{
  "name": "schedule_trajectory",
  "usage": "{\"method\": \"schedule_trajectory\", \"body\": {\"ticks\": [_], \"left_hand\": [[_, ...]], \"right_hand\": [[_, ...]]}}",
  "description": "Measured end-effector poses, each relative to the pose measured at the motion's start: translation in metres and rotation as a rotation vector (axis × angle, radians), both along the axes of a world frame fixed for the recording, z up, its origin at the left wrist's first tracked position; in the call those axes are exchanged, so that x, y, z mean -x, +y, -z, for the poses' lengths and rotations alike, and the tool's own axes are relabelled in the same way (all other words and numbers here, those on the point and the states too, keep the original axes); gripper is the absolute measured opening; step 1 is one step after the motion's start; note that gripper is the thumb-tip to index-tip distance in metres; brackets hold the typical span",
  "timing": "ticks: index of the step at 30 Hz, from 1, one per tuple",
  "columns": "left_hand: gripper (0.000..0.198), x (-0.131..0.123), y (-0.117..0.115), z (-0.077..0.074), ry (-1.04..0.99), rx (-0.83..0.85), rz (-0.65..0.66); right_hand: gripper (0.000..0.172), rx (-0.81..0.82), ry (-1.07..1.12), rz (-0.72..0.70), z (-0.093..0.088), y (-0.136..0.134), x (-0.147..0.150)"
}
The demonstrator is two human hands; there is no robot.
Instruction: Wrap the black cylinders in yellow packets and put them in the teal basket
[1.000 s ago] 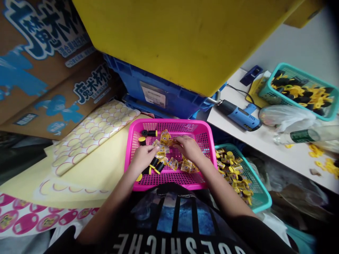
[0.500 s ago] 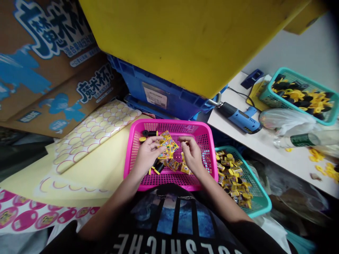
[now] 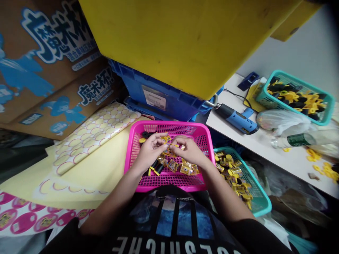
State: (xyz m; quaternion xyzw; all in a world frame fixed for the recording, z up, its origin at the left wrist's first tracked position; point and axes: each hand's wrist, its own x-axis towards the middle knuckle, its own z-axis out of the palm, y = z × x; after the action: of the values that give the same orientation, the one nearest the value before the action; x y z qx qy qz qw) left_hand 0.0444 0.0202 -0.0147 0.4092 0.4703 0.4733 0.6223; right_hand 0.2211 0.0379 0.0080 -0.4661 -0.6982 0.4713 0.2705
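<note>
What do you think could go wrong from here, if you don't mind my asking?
The left hand and right hand work close together over the pink basket, so a small packet might drop among the loose black-and-yellow parts. The heaped teal basket beside it might also get knocked and spill.

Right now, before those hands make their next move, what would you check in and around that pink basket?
1. Both hands over the basket: ok. The left hand and right hand meet above the pink plastic mesh basket.
2. Something held between the fingers: cannot tell; they hide it.
3. Yellow foil sachets inside the basket: ok.
4. Black-and-yellow plastic parts inside the basket: ok.
5. Teal mesh basket beside it, untouched by the right hand: ok.
</note>
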Motion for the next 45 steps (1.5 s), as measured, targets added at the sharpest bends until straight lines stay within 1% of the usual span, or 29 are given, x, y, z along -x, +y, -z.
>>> {"method": "schedule_trajectory", "body": {"ticks": [2, 4, 5, 6, 8, 9, 10, 12, 14, 16, 17, 18, 20, 22, 23, 24, 25, 26, 27, 28, 30, 32, 34, 35, 38, 40, 42, 45], "left_hand": [[0.036, -0.004, 0.001, -0.003, -0.133, 0.03, -0.096], [0.034, -0.009, 0.0, -0.003, -0.253, 0.061, -0.236], [0.033, -0.011, -0.002, -0.002, -0.287, 0.077, -0.286], [0.032, -0.013, -0.004, -0.001, -0.301, 0.094, -0.309], [0.033, -0.013, -0.009, 0.002, -0.295, 0.124, -0.289], [0.033, -0.012, -0.011, 0.003, -0.289, 0.135, -0.259], [0.033, -0.011, -0.012, 0.004, -0.285, 0.141, -0.233], [0.037, -0.006, -0.012, 0.006, -0.269, 0.128, -0.216], [0.048, 0.001, -0.007, 0.006, -0.214, 0.09, -0.225], [0.06, 0.008, 0.0, 0.003, -0.107, 0.044, -0.24], [0.061, 0.012, 0.004, 0.0, -0.041, 0.024, -0.248], [0.059, 0.017, 0.008, -0.003, 0.026, 0.008, -0.262], [0.045, 0.026, 0.013, -0.009, 0.139, -0.016, -0.326], [0.032, 0.036, 0.016, -0.014, 0.196, -0.022, -0.424], [0.028, 0.04, 0.016, -0.015, 0.205, -0.019, -0.481], [0.027, 0.045, 0.016, -0.016, 0.21, -0.013, -0.53], [0.026, 0.049, 0.016, -0.015, 0.214, -0.011, -0.567], [0.026, 0.053, 0.015, -0.015, 0.219, -0.014, -0.593], [0.026, 0.056, 0.014, -0.013, 0.224, -0.025, -0.611], [0.026, 0.058, 0.013, -0.012, 0.231, -0.038, -0.624], [0.025, 0.061, 0.01, -0.009, 0.244, -0.058, -0.629], [0.025, 0.062, 0.007, -0.007, 0.253, -0.055, -0.608], [0.027, 0.064, 0.004, -0.004, 0.253, -0.034, -0.572], [0.028, 0.064, 0.003, -0.002, 0.25, -0.023, -0.552], [0.028, 0.064, 0.0, 0.002, 0.258, -0.021, -0.485], [0.028, 0.061, -0.001, 0.004, 0.276, -0.051, -0.44], [0.029, 0.056, -0.001, 0.004, 0.287, -0.088, -0.411], [0.029, 0.048, -0.002, 0.0, 0.301, -0.139, -0.38]], "right_hand": [[0.019, 0.129, 0.154, 0.029, 0.005, 0.001, 0.007], [0.021, 0.28, 0.342, 0.077, 0.014, 0.002, 0.015], [0.022, 0.332, 0.419, 0.118, 0.019, 0.002, 0.019], [0.022, 0.366, 0.475, 0.17, 0.023, 0.003, 0.021], [0.023, 0.388, 0.53, 0.285, 0.029, 0.003, 0.025], [0.025, 0.383, 0.531, 0.311, 0.03, 0.004, 0.025], [0.025, 0.369, 0.518, 0.307, 0.03, 0.004, 0.026], [0.025, 0.318, 0.458, 0.246, 0.029, 0.005, 0.026], [0.025, 0.255, 0.362, 0.167, 0.027, 0.007, 0.028], [0.027, 0.187, 0.237, 0.119, 0.024, 0.011, 0.032], [0.029, 0.152, 0.174, 0.107, 0.023, 0.014, 0.035], [0.033, 0.115, 0.124, 0.104, 0.023, 0.018, 0.039], [0.042, 0.038, 0.057, 0.122, 0.024, 0.03, 0.046], [0.05, -0.035, -0.066, 0.156, 0.03, 0.042, 0.053], [0.049, -0.078, -0.183, 0.146, 0.035, 0.047, 0.057], [0.044, -0.128, -0.323, 0.109, 0.041, 0.052, 0.06], [0.035, -0.176, -0.458, 0.051, 0.048, 0.054, 0.064], [0.027, -0.219, -0.563, -0.016, 0.055, 0.056, 0.068], [0.025, -0.253, -0.627, -0.076, 0.062, 0.056, 0.072], [0.027, -0.278, -0.651, -0.115, 0.068, 0.055, 0.076], [0.032, -0.292, -0.638, -0.14, 0.077, 0.052, 0.081], [0.034, -0.304, -0.63, -0.153, 0.079, 0.049, 0.08], [0.033, -0.251, -0.511, -0.099, 0.073, 0.048, 0.071], [0.033, -0.181, -0.383, -0.05, 0.068, 0.048, 0.065], [0.036, 0.083, 0.145, 0.136, 0.043, 0.046, 0.04], [0.036, 0.161, 0.377, 0.211, 0.024, 0.042, 0.027], [0.032, 0.172, 0.459, 0.225, 0.007, 0.036, 0.019], [0.03, 0.171, 0.451, 0.141, -0.009, 0.029, 0.015]]}}
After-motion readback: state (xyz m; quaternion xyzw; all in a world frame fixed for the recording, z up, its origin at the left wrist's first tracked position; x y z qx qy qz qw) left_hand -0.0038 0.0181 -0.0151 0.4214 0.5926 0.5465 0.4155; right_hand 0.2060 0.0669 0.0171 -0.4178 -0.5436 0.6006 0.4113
